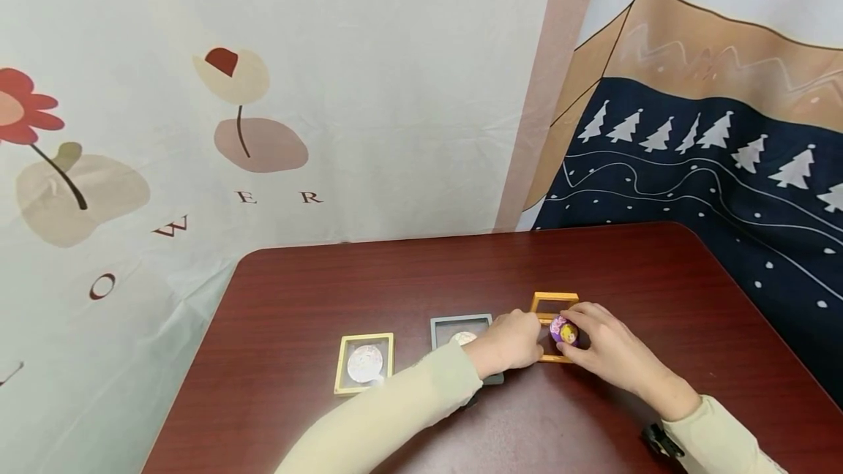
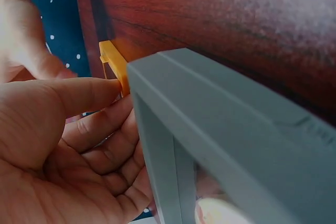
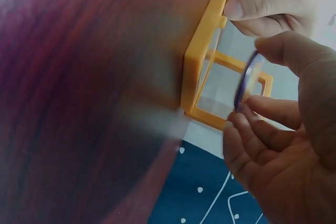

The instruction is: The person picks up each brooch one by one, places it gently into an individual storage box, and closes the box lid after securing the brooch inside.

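An orange hinged display frame (image 1: 555, 296) lies opened out on the table, its two halves folded apart. My left hand (image 1: 507, 342) pinches the near left side of this frame between thumb and fingers. My right hand (image 1: 609, 350) holds a round purple badge (image 1: 564, 330) with a yellow-haired cartoon figure by its edges, above the frame's lower half. In the right wrist view the badge (image 3: 248, 81) stands edge-on between thumb and fingers, apart from the clear film. Close to my left hand is a grey frame (image 1: 462, 321), partly hidden under the forearm, with a pale disc inside.
A light yellow frame (image 1: 339, 363) with a white round piece lies on the left of the dark red table (image 1: 296, 291). A printed curtain (image 1: 395, 93) hangs behind the table's far edge. The left sleeve (image 1: 395, 408) crosses in front of the frames.
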Tool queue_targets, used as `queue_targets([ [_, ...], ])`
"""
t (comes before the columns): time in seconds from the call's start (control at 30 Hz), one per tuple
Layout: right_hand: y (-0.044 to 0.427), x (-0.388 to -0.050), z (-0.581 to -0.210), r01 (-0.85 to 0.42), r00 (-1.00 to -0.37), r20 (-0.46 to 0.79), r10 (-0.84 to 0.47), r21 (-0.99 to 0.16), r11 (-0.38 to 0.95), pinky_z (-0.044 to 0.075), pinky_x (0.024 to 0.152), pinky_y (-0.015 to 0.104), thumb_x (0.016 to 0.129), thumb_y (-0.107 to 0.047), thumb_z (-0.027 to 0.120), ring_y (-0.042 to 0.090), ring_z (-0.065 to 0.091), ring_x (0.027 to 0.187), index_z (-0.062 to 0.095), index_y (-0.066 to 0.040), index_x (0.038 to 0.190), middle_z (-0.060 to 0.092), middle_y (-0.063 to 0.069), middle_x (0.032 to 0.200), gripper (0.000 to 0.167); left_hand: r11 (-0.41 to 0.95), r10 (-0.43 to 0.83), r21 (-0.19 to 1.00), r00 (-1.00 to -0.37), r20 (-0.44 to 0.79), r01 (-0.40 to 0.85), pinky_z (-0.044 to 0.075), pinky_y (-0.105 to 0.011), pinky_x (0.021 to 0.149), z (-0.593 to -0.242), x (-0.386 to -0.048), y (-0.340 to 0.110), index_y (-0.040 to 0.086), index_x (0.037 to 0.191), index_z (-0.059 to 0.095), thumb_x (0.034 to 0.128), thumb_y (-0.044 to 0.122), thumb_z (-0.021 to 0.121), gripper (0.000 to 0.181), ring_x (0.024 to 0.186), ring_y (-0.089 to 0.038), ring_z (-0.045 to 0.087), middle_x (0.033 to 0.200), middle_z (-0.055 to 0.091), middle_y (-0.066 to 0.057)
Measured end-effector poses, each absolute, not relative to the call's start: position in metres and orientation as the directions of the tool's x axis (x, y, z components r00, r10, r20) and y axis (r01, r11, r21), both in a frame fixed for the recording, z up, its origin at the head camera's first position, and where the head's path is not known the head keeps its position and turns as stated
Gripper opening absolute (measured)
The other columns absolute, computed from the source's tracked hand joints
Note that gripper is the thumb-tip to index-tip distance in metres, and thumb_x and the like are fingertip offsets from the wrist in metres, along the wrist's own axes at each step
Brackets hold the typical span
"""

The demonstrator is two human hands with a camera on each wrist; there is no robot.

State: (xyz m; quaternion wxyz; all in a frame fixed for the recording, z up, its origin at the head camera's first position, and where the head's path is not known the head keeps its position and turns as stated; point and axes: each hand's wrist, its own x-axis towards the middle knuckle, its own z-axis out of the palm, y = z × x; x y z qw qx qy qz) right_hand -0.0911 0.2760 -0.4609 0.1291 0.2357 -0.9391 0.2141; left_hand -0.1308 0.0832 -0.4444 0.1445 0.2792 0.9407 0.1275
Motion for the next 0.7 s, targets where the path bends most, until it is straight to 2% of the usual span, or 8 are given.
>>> queue_targets([
  [0.1, 0.2749, -0.0910, -0.4640, -0.522, -0.843, 0.341, -0.416, -0.329, 0.787, 0.060, 0.078, 0.038, 0.077, -0.010, 0.091, 0.021, 0.062, 0.096, 0.074, 0.004, 0.113, 0.066, 0.011, 0.110, 0.042, 0.807, 0.568, 0.316, -0.802, -0.184, 0.499, 0.046, -0.030, 0.055, -0.4495, -0.1314, 0.0830, 0.018, 0.063, 0.061, 0.0915, 0.023, 0.077, 0.034, 0.058, -0.012, 0.053, 0.062, 0.058, 0.006],
  [0.33, 0.2722, -0.0910, -0.4679, -0.518, -0.851, 0.291, -0.437, -0.325, 0.792, 0.059, 0.082, 0.043, 0.078, -0.011, 0.090, 0.026, 0.064, 0.102, 0.074, 0.005, 0.114, 0.068, 0.013, 0.112, 0.042, 0.812, 0.563, 0.320, -0.800, -0.207, 0.488, 0.043, -0.028, 0.052, -0.4466, -0.1294, 0.0818, 0.019, 0.058, 0.057, 0.0907, 0.021, 0.075, 0.037, 0.054, -0.012, 0.051, 0.056, 0.054, 0.007],
  [0.7, 0.2695, -0.0931, -0.4692, -0.527, -0.848, 0.245, -0.469, -0.312, 0.790, 0.059, 0.082, 0.042, 0.082, -0.012, 0.088, 0.029, 0.065, 0.104, 0.075, 0.004, 0.110, 0.070, 0.015, 0.115, 0.035, 0.809, 0.565, 0.326, -0.801, -0.198, 0.490, 0.042, -0.027, 0.049, -0.4482, -0.1289, 0.0801, 0.019, 0.056, 0.055, 0.0888, 0.017, 0.074, 0.038, 0.053, -0.012, 0.050, 0.056, 0.054, 0.006],
])
